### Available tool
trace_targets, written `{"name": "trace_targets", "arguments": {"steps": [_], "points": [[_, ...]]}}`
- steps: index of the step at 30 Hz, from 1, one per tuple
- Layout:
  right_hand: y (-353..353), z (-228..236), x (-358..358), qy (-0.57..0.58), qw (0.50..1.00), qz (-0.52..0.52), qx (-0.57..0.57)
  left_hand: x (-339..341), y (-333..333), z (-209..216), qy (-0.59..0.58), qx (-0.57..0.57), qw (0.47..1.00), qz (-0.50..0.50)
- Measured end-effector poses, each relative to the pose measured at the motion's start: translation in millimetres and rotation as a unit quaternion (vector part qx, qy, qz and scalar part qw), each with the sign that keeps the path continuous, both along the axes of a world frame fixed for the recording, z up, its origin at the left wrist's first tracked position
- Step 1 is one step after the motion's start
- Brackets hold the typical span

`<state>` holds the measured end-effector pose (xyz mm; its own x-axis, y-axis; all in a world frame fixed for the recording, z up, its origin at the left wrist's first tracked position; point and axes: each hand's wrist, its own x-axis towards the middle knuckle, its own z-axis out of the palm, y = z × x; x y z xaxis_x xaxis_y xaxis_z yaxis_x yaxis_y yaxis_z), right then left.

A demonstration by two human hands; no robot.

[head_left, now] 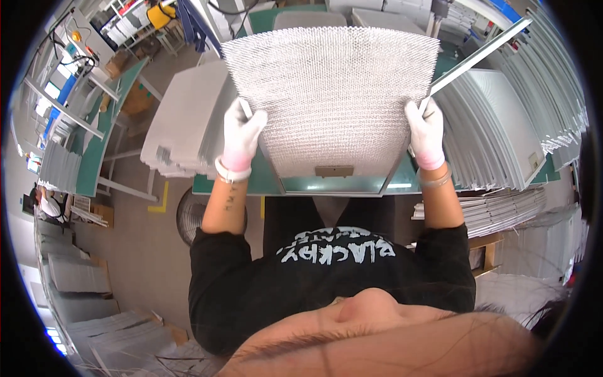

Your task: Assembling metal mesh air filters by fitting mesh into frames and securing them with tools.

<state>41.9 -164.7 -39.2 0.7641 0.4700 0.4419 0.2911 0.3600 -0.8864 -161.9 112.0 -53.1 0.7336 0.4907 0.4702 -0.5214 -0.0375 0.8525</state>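
Observation:
A silver metal mesh sheet (339, 94) is held up in front of me, tilted, its far edge bowed and bare. Around its near part runs a thin metal frame (333, 193). A small grey-brown plate (334, 171) sits near the frame's near edge. My left hand (242, 132), in a white glove, is closed on the left side of the mesh and frame. My right hand (427, 132), gloved too, is closed on the right side. From beside my right hand a light metal strip (483, 56) slants out to the far right; whether it joins the frame is hidden.
Under the mesh lies a green-topped table (210, 184). Stacked panels (182, 119) stand on its left, and a row of framed mesh panels (496, 125) on its right. A round floor fan (188, 217) stands below left. Another green table (119, 100) is farther left.

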Motion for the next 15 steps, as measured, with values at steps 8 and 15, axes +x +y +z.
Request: {"name": "trace_targets", "arguments": {"steps": [8,15], "points": [[5,8,-7,-0.046,0.993,-0.087,0.065,3,-26,20,-0.126,0.027,0.988,0.087],[-17,-46,20,-0.103,0.988,-0.115,0.026,5,-26,-2,-0.066,0.123,0.981,0.137]]}}
